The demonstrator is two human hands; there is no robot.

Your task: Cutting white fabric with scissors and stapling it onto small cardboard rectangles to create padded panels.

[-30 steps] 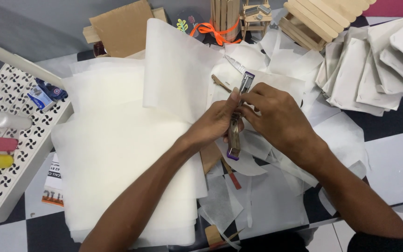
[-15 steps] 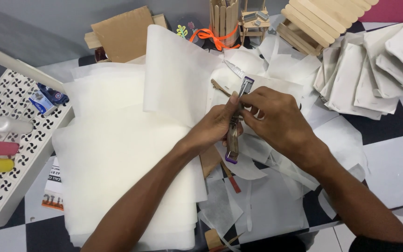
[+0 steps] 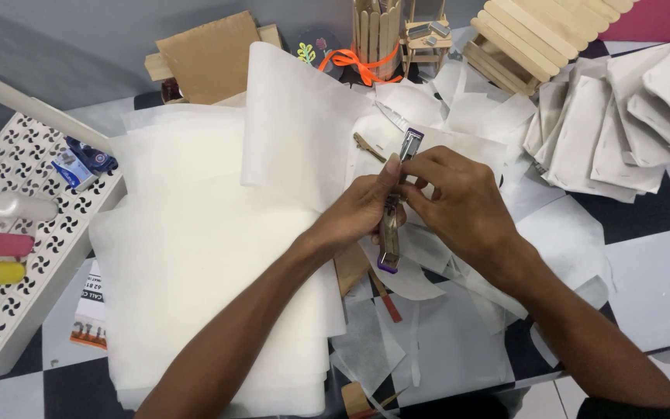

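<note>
Stapler, slim metal one with a purple end (image 3: 391, 225), is sitting just right of the big white paper stack (image 3: 195, 264), both hands gripping it: left hand (image 3: 362, 209) steadying, right hand (image 3: 455, 202) pinching the top.

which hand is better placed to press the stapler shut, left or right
Probably the right. The right hand lies over the upper part of the stapler with its fingertips near the metal head, while the left hand grips the body from the side, steadying it above the white sheets.
</note>
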